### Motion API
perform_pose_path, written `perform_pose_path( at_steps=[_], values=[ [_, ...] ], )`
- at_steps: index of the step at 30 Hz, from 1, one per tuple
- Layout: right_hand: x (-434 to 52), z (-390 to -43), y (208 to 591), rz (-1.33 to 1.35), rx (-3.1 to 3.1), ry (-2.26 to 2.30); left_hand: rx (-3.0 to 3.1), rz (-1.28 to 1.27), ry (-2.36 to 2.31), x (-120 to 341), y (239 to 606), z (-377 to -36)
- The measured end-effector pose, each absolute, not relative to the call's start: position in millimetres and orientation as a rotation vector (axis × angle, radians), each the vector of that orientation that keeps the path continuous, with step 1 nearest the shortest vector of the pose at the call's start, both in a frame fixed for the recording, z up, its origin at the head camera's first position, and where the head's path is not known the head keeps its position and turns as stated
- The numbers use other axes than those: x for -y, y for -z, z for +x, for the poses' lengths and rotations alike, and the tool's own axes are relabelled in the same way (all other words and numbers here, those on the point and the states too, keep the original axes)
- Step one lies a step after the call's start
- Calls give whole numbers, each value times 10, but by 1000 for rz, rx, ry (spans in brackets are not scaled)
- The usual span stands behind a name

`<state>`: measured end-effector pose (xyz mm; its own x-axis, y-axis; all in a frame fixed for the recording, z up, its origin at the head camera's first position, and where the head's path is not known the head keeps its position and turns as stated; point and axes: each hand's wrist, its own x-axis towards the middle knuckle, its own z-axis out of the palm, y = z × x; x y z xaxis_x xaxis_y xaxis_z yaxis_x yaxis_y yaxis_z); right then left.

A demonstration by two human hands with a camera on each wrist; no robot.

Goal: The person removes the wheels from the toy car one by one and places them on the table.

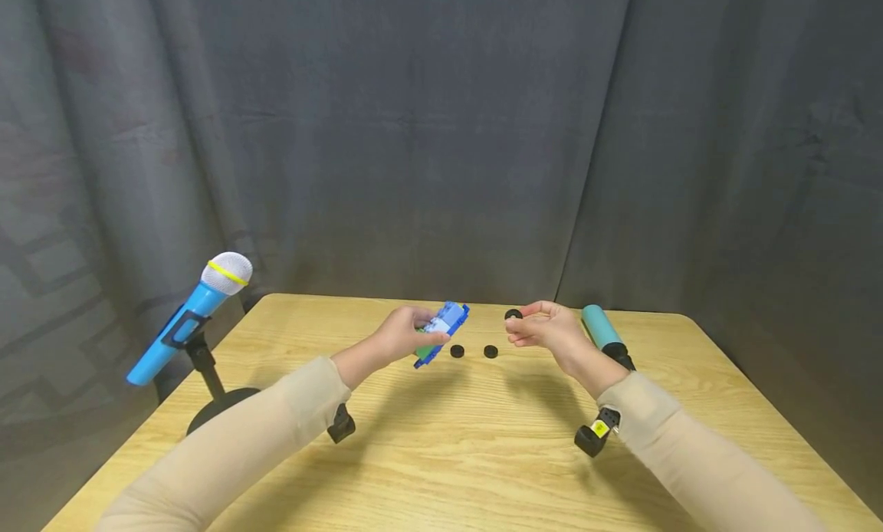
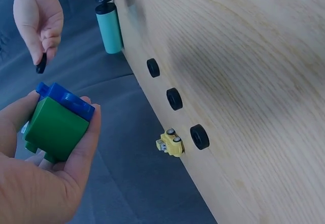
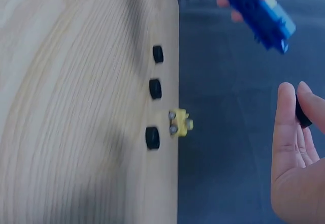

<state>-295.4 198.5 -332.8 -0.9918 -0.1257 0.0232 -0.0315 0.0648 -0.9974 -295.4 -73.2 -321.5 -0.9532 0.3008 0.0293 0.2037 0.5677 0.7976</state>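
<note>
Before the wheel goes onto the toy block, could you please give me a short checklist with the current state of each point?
1. Left hand grips the blue and green toy block firmly: ok.
2. Right hand pinches a black wheel: ok.
3. Wheel and block apart, not yet joined: ok.
4. Three spare wheels lie on the wooden table: ok.
5. Yellow axle piece rests beside the wheels: ok.
6. Mounting peg on the block exposed: cannot tell.
</note>
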Motion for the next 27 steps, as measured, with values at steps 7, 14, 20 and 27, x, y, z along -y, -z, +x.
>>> perform_pose_path(
  at_steps=[7,14,20,27],
  values=[
    [-2192,-3078,3425,-84,-2179,2154,-2686,429,-1348,737,3238,-2917],
    [-2314,-3193,3602,45,-2167,2086,-2698,449,-1289,734,3307,-2870],
    [-2360,-3292,3795,139,-2207,2009,-2690,451,-1296,738,3309,-2848],
    [-2380,-3366,3964,218,-2260,1972,-2680,459,-1309,722,3302,-2820]
  ],
)
